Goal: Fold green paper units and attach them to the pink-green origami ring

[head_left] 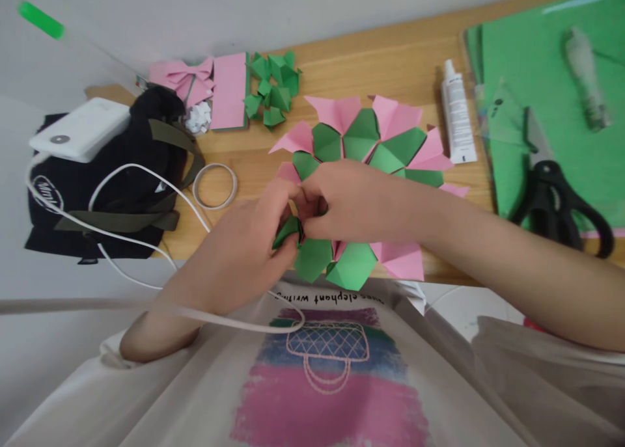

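Observation:
A flower-like ring of folded green and pink paper (361,135) lies at the front edge of the wooden table. My left hand (249,242) is closed at its left side, with a green folded piece (287,231) pinched between thumb and fingers. Reaching over the ring from the right, my right hand (336,196) is closed, its thumb and fingertips pressed together at the ring's left part beside my left fingers. What the right fingertips grip is hidden.
Black scissors (551,193) rest on green sheets (532,63) at the right, near a white glue tube (459,118). Small green folded pieces (280,97), pink paper (229,90), a tape roll (215,186), a black bag (117,187) and a cabled power bank (83,128) sit left.

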`<action>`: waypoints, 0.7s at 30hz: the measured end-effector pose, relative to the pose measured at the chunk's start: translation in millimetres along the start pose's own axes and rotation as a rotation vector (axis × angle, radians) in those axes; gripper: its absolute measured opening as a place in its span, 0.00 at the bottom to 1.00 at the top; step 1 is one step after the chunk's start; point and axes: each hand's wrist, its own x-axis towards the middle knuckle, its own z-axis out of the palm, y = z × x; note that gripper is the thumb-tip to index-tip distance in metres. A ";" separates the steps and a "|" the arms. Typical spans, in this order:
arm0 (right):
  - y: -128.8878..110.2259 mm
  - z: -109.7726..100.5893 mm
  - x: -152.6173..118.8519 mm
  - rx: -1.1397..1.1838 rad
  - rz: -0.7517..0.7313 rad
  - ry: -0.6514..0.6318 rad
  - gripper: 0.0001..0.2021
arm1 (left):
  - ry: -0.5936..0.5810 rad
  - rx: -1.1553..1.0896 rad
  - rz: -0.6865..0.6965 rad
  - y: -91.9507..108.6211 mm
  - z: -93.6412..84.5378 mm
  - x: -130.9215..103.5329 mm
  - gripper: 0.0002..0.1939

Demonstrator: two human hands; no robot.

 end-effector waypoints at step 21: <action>-1.0 -4.2 -0.6 0.071 0.036 0.013 0.11 | 0.058 -0.069 0.044 -8.7 1.9 4.9 0.14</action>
